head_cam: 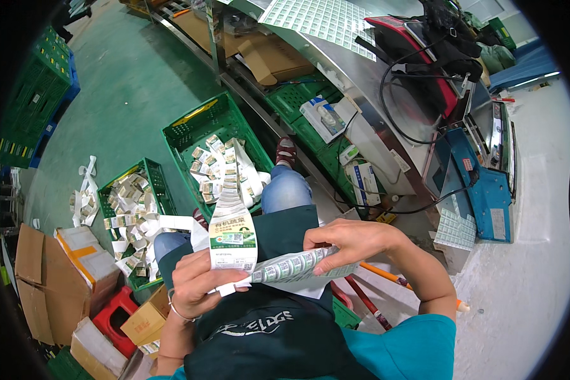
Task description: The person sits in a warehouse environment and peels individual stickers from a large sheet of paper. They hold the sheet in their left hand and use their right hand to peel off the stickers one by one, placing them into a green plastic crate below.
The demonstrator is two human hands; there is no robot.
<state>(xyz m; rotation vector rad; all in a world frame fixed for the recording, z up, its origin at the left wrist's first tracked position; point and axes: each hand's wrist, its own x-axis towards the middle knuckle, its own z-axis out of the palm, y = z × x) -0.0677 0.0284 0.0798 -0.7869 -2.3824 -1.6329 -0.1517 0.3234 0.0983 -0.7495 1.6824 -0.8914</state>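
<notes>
My left hand (192, 280) grips a long strip of printed paper labels (232, 237), which runs down into a large green plastic crate (171, 142) full of loose label strips. My right hand (349, 242) pinches the far side of a curled sheet of small green-and-white stickers (289, 266). That sheet's left end meets the label strip at my left fingers. White backing paper hangs beneath the sheet. A smaller green crate (159, 183) at the left is heaped with more label strips, and some spill onto the floor.
A metal table (323, 61) with further sticker sheets (318, 23) stands at the upper right. Beneath it are green crates (289, 102) and small boxes. Cables hang by a blue device (489, 199). Cardboard boxes (52, 285) and a red plastic container (118, 318) lie lower left.
</notes>
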